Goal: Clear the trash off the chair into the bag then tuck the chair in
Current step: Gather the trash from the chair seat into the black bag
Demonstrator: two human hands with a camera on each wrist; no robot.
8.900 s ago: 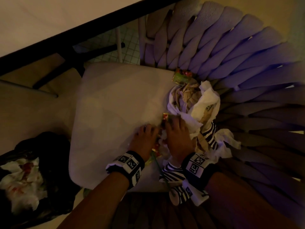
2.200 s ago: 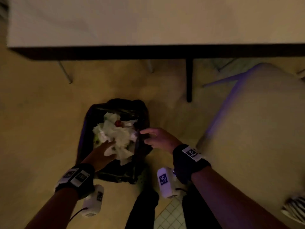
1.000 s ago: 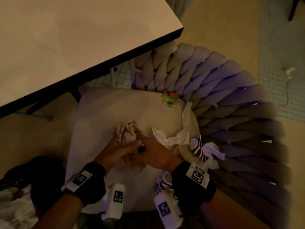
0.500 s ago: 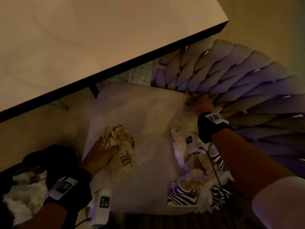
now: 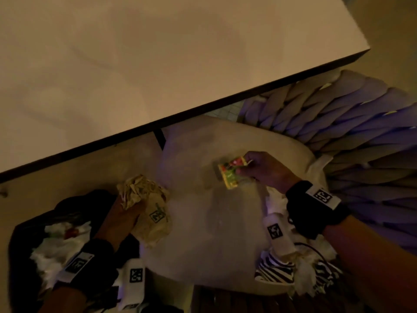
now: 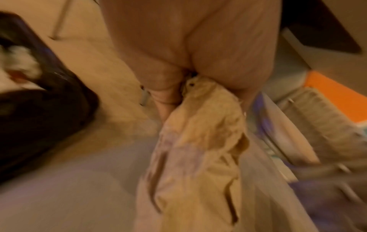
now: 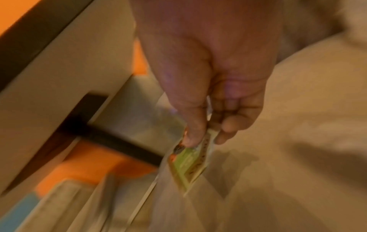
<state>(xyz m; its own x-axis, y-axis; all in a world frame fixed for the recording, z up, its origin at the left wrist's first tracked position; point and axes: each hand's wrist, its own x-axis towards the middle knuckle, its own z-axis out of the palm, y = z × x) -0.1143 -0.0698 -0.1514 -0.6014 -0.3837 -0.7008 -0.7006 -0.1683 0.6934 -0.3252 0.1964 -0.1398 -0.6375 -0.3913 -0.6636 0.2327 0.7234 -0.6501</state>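
Note:
My left hand (image 5: 126, 213) grips a crumpled brown paper bag (image 5: 149, 206) at the left edge of the chair's pale seat cushion (image 5: 203, 222), beside the black trash bag (image 5: 27, 233); the wrist view shows the crumpled paper bag (image 6: 198, 149) bunched in my left hand (image 6: 178, 87). My right hand (image 5: 259, 170) pinches a small green and red packet (image 5: 231, 175) over the middle of the seat; in the right wrist view the packet (image 7: 188, 164) hangs from thumb and fingers of the right hand (image 7: 202, 136). White napkins and black-and-white striped wrappers (image 5: 288, 269) lie on the seat's near right corner.
A pale table (image 5: 158, 64) with a dark edge overhangs the chair's far side. The chair's woven rope backrest (image 5: 349, 136) curves round the right. The trash bag on the floor at left holds white crumpled paper (image 5: 56, 245).
My right hand has lifted the green packet from beside the backrest and brought it left over the seat. My left hand has carried the brown paper bag toward the trash bag.

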